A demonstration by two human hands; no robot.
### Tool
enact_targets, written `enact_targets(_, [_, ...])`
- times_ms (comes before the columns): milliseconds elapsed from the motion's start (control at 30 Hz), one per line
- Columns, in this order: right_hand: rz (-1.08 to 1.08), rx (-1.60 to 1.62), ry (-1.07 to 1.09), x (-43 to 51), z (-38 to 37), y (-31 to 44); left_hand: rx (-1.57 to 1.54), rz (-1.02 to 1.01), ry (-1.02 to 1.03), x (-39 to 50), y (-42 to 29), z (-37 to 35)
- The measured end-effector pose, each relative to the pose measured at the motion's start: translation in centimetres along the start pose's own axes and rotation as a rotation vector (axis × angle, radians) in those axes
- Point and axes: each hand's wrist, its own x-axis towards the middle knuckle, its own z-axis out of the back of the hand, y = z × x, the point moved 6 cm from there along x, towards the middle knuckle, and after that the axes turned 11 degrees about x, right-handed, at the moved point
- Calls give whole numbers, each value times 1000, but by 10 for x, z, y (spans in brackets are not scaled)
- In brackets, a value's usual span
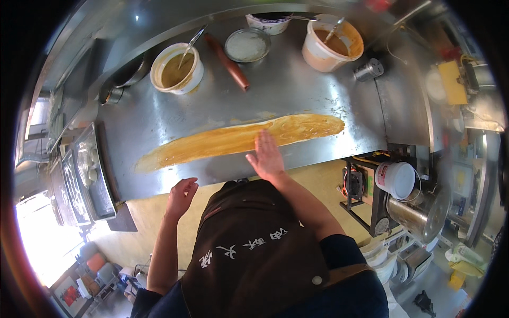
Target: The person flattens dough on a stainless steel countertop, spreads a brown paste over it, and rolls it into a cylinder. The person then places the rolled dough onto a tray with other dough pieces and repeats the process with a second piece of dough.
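Observation:
A long flat strip of dough (pixel 222 139), coated with a brownish-yellow paste, stretches across the steel worktop (pixel 278 93). Its left end is paler, with thinner paste. My right hand (pixel 268 153) lies over the middle of the strip, fingers extended and fingertips on the paste. Nothing is grasped in it. At the worktop's front edge my left hand (pixel 182 198) hovers below the strip's left part, with its fingers loosely curled and apart. I see nothing in that hand.
Along the back are a white tub of paste with a spoon (pixel 177 69), a wooden rolling pin (pixel 228 63), a round metal dish (pixel 247 45) and a tub of brown paste (pixel 332 43). A metal shaker (pixel 369 70) stands right; metal trays (pixel 95 179) sit left.

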Motion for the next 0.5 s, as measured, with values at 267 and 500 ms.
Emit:
enact_targets(267, [-65, -160, -16, 2, -20, 12, 20, 74, 16, -25, 41, 6])
enact_targets(500, [54, -93, 46, 23, -104, 115, -72, 109, -36, -67, 94, 15])
